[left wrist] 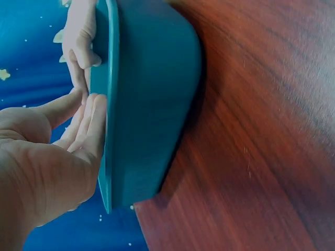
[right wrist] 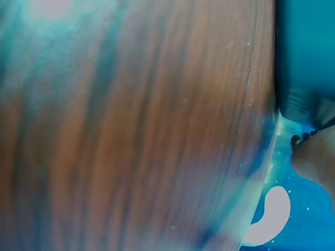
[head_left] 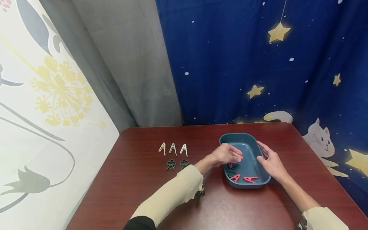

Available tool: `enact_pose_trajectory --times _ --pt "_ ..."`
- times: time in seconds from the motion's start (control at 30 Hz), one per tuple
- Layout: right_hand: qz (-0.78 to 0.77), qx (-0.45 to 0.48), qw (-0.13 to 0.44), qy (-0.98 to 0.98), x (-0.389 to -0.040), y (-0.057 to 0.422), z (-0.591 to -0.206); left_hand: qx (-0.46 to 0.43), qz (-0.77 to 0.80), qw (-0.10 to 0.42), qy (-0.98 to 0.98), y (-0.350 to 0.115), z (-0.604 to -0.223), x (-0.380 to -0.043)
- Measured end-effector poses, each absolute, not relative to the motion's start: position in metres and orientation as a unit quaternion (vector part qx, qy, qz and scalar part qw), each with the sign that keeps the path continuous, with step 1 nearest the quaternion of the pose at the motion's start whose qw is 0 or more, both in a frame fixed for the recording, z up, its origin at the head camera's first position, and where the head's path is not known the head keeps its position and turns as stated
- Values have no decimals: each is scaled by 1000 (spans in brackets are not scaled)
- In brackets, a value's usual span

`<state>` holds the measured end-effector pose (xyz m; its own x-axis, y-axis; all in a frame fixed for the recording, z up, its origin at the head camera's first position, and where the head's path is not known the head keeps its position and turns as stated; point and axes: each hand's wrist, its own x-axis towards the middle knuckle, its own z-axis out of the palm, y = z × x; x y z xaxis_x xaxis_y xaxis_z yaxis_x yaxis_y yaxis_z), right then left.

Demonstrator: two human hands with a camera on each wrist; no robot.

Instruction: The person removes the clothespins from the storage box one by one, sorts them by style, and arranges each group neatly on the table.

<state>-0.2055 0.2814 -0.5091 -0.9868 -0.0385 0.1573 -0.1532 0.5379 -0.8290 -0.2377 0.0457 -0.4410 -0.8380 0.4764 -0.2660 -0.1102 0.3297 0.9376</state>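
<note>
A blue plastic tub [head_left: 244, 184] stands on the right part of the table. My left hand [head_left: 227, 154] reaches over its left rim with fingers extended, and nothing shows between them in the left wrist view. On the opposite side, my right hand [head_left: 271, 163] holds the tub's right rim, thumb over the inner side. Inside the near end lie a pink clothespin [head_left: 250, 180], another pink clothespin [head_left: 235, 178], a third partly covered one [head_left: 230, 164], and a dark green round clip [head_left: 231, 172]. The right wrist view catches only part of the right hand beside the tub.
Left of the tub, three cream clothespins [head_left: 172, 149] lie in a row on the dark red table [head_left: 129, 179]. Below them are two dark green round clips [head_left: 171, 164], the right one close to my left sleeve. A blue curtain [head_left: 224, 64] hangs behind the table.
</note>
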Motion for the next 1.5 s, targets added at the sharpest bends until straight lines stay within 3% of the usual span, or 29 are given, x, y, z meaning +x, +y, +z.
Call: enact_pose_trajectory --times 0.57,1.23,1.33,1.5 --pt "471 55 60 -878 -205 282 -509 217 234 194 928 64 -444 -243" --pt "465 59 67 -881 -204 283 -510 260 39 95 960 77 -459 -242" --pt "464 60 66 -881 -205 283 -510 263 31 88 960 77 -460 -242" --pt "469 62 69 -879 -205 283 -509 261 116 129 949 73 -456 -246"
